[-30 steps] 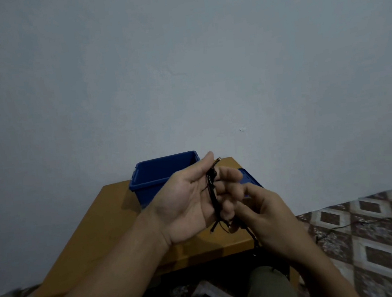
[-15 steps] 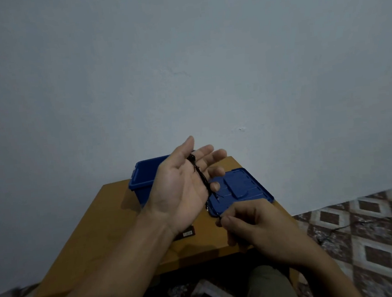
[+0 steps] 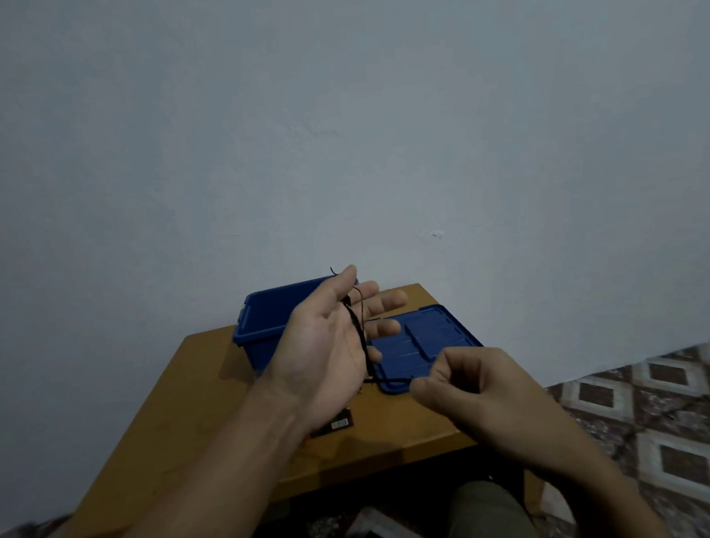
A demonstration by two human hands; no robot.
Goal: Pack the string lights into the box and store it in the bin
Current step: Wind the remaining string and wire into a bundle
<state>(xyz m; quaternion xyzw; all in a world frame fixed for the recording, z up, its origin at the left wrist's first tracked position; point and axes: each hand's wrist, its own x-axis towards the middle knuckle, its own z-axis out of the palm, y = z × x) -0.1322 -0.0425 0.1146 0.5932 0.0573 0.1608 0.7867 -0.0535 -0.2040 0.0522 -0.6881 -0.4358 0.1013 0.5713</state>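
**String lights looped on left palm, right hand pinching strand**

Left hand (image 3: 326, 349) is held flat, palm up, fingers straight, above the brown wooden table (image 3: 209, 395). Thin black string lights (image 3: 357, 329) loop across its palm. One strand runs to the right hand (image 3: 465, 392), pinched between thumb and curled fingers. Open blue plastic bin (image 3: 271, 316) sits at the table's far edge, flat blue plastic lid (image 3: 433, 335) just right of it. Small black box (image 3: 338, 424) lies under the left wrist, partly hidden.

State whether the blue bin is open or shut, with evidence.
Open: the blue bin is uncovered; its lid lies on the table beside it.
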